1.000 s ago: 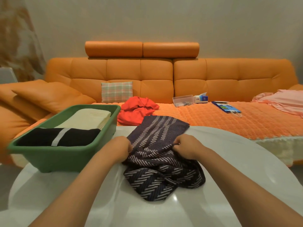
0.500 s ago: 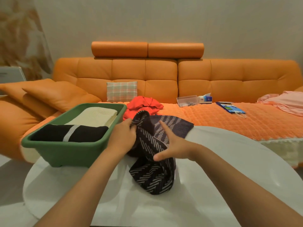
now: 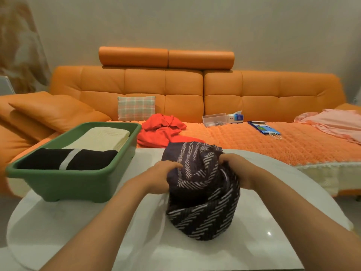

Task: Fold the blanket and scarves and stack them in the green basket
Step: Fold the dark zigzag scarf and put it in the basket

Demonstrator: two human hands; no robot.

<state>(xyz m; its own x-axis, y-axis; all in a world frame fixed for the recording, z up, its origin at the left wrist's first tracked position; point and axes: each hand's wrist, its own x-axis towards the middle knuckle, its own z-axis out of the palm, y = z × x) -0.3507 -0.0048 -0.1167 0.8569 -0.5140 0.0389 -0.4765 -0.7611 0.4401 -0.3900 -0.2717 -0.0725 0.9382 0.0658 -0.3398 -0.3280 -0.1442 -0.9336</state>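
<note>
A long orange leather sofa (image 3: 183,94) spans the upper half of the frame, its seat covered by an orange quilted throw (image 3: 273,141). Below it, a round white glossy table (image 3: 254,241) fills the lower half.

On the table's left part stands the green rectangular plastic basket (image 3: 78,184). Inside it lie two folded pieces side by side: a cream folded blanket (image 3: 101,137) toward the far end and a black folded scarf with one white stripe (image 3: 68,159) at the near end, the two touching.

At centre frame, on the table just right of the basket, sits the dark navy scarf with white chevron stripes (image 3: 201,192), bunched and partly lifted, its lower fold resting on the tabletop.

The left hand (image 3: 158,177) is closed on the scarf's left upper edge, fingers curled into the cloth. The right hand (image 3: 238,169) grips the right upper edge, fingers pinched down over gathered fabric. Both forearms reach in from the bottom of the frame.

On the sofa seat, behind the scarf, lies a crumpled red garment (image 3: 162,130). A pink cloth (image 3: 332,124) lies at the right edge. A plaid pastel cushion (image 3: 136,108) leans against the backrest, centre left. Right of centre are a clear plastic box (image 3: 214,119), a small tissue box (image 3: 236,116) touching it, and a blue booklet (image 3: 263,128).
</note>
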